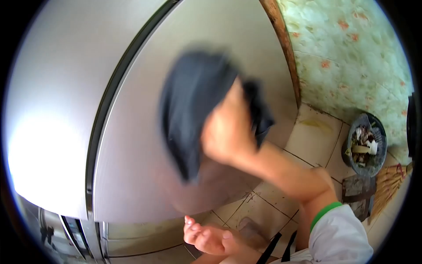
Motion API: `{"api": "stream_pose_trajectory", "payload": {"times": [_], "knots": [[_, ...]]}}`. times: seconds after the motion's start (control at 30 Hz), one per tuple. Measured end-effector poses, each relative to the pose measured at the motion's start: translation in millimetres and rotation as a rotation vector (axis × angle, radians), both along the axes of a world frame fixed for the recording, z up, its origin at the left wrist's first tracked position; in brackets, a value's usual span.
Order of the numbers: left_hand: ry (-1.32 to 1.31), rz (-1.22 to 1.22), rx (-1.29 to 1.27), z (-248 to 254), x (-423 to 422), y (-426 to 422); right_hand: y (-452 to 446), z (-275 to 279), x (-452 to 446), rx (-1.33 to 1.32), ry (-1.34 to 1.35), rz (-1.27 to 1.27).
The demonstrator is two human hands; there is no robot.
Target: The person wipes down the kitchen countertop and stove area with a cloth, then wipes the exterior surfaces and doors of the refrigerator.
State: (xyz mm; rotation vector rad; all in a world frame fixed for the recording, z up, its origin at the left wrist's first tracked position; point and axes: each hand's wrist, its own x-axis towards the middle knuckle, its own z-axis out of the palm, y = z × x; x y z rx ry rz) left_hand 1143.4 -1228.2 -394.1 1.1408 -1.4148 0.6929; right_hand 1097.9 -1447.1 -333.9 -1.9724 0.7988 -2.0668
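My right hand (228, 127) is closed on a dark cloth (193, 101), which it presses against or holds just in front of a silvery, smooth refrigerator door (136, 145). The cloth and hand are smeared by motion, and folds hang out on both sides of the fingers. Low in the view, my left hand (209, 237) is near the door's bottom edge, palm turned up. Its fingers are loosely bent, with the thumb apart, and nothing shows in them.
A second silvery door panel (57, 88) stands left of a dark vertical gap. On the tiled floor (314, 136) to the right are a bucket of scraps (351, 152), a small dark stool-like object (358, 193) and a straw broom (387, 187). A floral-patterned wall (351, 57) rises behind.
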Motion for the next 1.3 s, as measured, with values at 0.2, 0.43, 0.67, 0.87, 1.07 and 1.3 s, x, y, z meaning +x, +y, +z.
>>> {"api": "stream_pose_trajectory", "payload": {"times": [0.2, 0.43, 0.67, 0.87, 1.07, 1.3], "knots": [[-0.135, 0.536, 0.190, 69.6, 31.0, 18.8, -176.7, 54.0, -83.2, 0.170, -0.358, -0.327], [0.070, 0.650, 0.165, 67.3, 74.3, 5.7, -41.6, 1.9, -48.9, 0.297, 0.041, -0.165], [-0.012, 0.617, -0.075, 61.5, 101.9, -16.3, -2.5, -31.0, -18.4, -0.113, -0.303, 0.100], [0.054, 0.445, -0.092, 59.0, 97.0, -21.5, -133.4, -105.2, -59.3, 0.293, -0.556, -0.477], [-0.055, 0.515, -0.096, 56.1, 111.6, -16.7, -94.5, -213.9, -52.8, 0.745, -0.716, -0.246], [0.066, 0.559, -0.102, 57.5, 84.7, -25.4, 93.0, -95.3, 5.0, 0.281, -0.416, 0.353]]}}
